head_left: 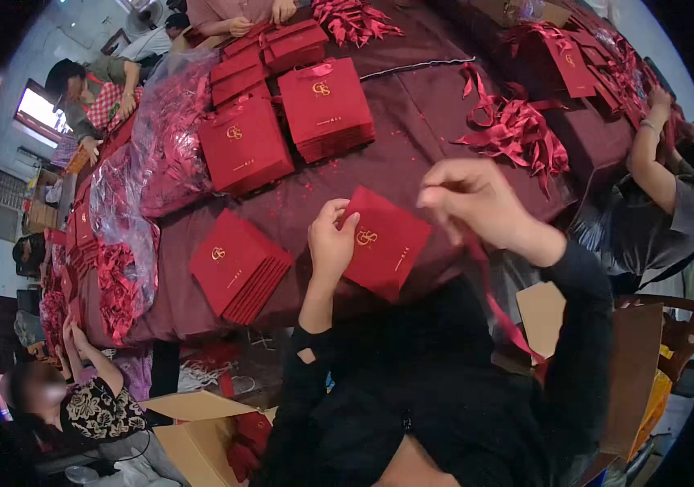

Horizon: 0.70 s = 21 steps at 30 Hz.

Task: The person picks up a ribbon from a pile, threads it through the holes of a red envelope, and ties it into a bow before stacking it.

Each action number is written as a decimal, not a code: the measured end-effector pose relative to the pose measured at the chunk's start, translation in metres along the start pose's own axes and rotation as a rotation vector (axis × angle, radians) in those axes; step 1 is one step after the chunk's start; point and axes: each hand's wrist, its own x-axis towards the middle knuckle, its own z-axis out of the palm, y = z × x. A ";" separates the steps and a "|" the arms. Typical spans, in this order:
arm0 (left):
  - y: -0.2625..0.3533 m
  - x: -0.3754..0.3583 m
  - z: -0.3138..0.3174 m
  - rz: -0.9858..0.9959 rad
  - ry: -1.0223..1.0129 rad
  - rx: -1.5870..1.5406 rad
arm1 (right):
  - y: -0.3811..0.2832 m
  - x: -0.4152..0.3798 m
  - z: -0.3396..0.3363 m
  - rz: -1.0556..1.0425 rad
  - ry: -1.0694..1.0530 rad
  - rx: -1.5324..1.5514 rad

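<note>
Presently, one red gift bag is located near the middle of the view, above the near edge of the cloth-covered surface. It looks flat, almost square, and it is tilted so that one corner points to about eleven o'clock. Its front carries a golden monogram, and toward four o'clock from this, a small line of lettering, too small to read.

The left hand pinches the bag at its nine o'clock side, with the thumb lying on the front face. The right hand, at two o'clock from the bag, is somewhat blurred; its fingers are curled together upon a red ribbon, which hangs down toward five o'clock.

A fanned stack of similar bags lies at nine o'clock, and a loose ribbon pile lies between one and two o'clock.
</note>
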 end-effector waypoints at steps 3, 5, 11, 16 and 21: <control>0.003 0.000 0.000 -0.073 -0.039 -0.067 | 0.087 0.031 0.010 0.124 0.025 0.155; 0.014 -0.003 -0.002 -0.084 -0.028 -0.044 | 0.127 0.042 0.021 0.033 0.160 -0.011; 0.004 -0.003 -0.006 -0.181 -0.085 -0.189 | 0.150 0.031 0.034 -0.141 0.259 -0.194; 0.004 -0.005 -0.006 -0.272 -0.084 -0.229 | 0.166 0.029 0.031 -0.011 0.275 -0.119; 0.013 -0.007 -0.008 -0.355 -0.089 -0.331 | 0.162 0.035 0.037 -0.266 0.323 -0.322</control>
